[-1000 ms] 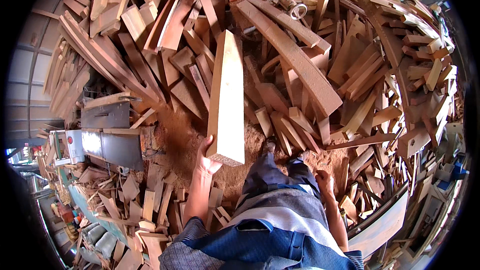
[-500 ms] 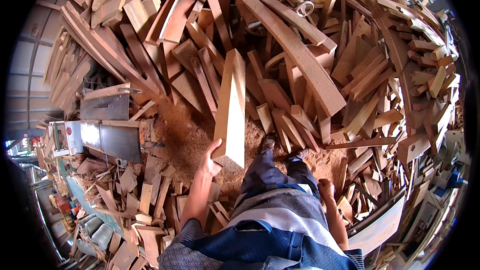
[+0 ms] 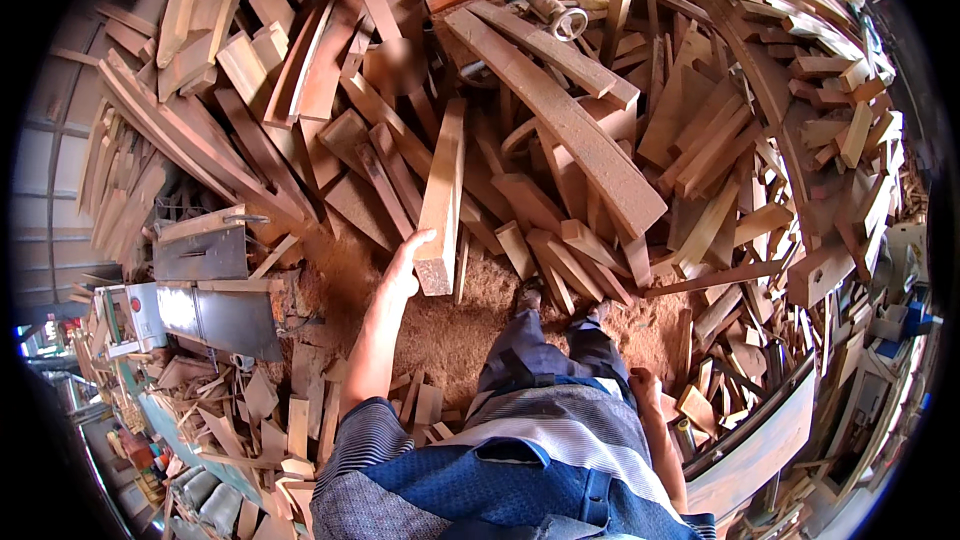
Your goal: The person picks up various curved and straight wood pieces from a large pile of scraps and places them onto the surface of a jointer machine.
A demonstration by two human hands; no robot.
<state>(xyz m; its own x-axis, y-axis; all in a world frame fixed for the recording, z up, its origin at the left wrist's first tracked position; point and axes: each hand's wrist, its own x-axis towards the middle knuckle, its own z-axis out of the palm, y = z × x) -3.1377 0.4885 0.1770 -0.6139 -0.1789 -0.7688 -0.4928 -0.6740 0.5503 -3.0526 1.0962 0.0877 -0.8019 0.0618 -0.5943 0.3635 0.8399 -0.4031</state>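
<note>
My left hand point(image 3: 405, 265) grips the near end of a long pale wooden plank point(image 3: 443, 195), which points away from me over a heap of wood offcuts. My right hand point(image 3: 645, 390) hangs at my side by my hip, its fingers loosely curled, and I see nothing in it. My legs and shoes point(image 3: 560, 310) stand on sawdust just in front of the pile.
A big pile of brown planks and curved boards point(image 3: 560, 120) fills the ground ahead and to the right. A grey metal saw table point(image 3: 215, 285) stands at my left. Sawdust point(image 3: 450, 330) covers the floor by my feet. Small scraps point(image 3: 270, 410) lie at lower left.
The plank in my left hand has swung down and away from me, from standing nearly upright and close to lying lower over the pile. My right hand stays at my side.
</note>
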